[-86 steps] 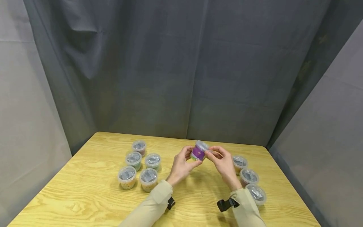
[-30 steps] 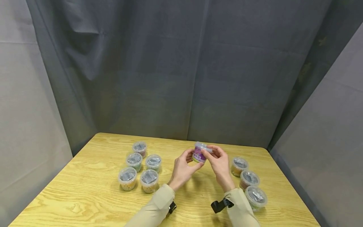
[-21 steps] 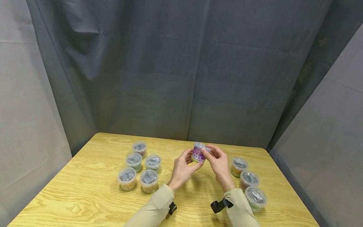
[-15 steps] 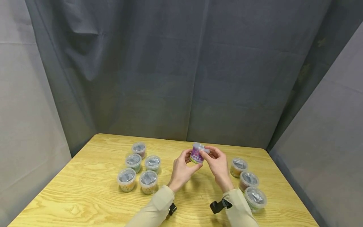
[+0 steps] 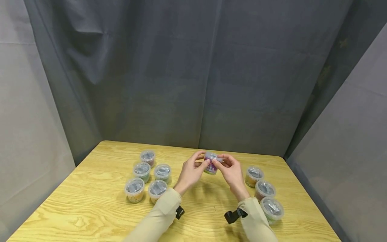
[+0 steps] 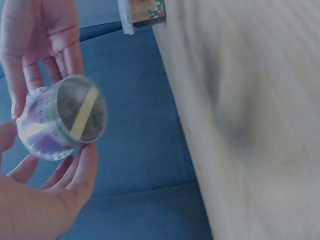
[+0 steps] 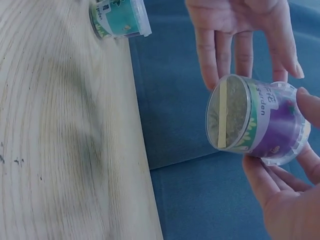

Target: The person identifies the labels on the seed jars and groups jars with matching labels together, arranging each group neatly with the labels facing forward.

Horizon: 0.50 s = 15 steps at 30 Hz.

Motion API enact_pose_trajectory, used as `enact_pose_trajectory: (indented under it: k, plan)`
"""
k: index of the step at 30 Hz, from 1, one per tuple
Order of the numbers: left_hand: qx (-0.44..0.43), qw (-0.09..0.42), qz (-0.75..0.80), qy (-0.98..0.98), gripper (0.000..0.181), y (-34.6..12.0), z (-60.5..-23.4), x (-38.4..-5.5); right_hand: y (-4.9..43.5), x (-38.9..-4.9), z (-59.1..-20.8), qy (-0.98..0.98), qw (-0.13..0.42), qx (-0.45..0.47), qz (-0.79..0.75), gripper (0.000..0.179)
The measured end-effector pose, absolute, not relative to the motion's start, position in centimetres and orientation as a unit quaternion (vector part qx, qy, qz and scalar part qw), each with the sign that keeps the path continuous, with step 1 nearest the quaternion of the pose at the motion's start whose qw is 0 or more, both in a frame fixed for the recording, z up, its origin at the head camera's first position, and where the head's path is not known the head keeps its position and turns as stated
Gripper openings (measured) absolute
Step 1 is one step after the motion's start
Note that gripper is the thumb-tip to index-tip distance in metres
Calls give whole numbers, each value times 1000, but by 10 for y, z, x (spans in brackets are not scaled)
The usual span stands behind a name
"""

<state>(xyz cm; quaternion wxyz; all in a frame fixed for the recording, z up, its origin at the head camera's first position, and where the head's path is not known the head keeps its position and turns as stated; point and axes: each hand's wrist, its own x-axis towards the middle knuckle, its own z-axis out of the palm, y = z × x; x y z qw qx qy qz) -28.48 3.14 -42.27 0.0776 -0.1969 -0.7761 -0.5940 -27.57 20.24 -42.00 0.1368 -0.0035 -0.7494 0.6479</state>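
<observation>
A clear plastic tub (image 5: 211, 168) with a purple label and a clear lid is held above the table in the head view. My left hand (image 5: 191, 171) grips it from the left, its thumb by the upper side near the lid. From the right, my right hand (image 5: 232, 172) pinches it near the lid, thumb in front and fingers behind. In the right wrist view the tub (image 7: 272, 120) lies tilted, showing grey contents and a pale strip through its base. The left wrist view shows the same base of the tub (image 6: 82, 110).
Several lidded tubs (image 5: 135, 190) stand grouped at the left of the wooden table (image 5: 90, 215). Three more tubs (image 5: 265, 189) form a slanting row at the right, near my right forearm. A dark curtain (image 5: 157, 84) hangs behind the table's far edge.
My left hand has shifted up the tub, and its thumb has risen from low on the tub to near the lid. Earlier, the tub was turned so different label parts faced me.
</observation>
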Motion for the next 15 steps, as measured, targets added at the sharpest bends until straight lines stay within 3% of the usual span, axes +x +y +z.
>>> enact_pose_trajectory:
  k: [15]
  plan:
    - [-259, -11, -449, -855, 26, -2, -383, -298, 190, -284, -424, -743, 99, 65, 659, 30]
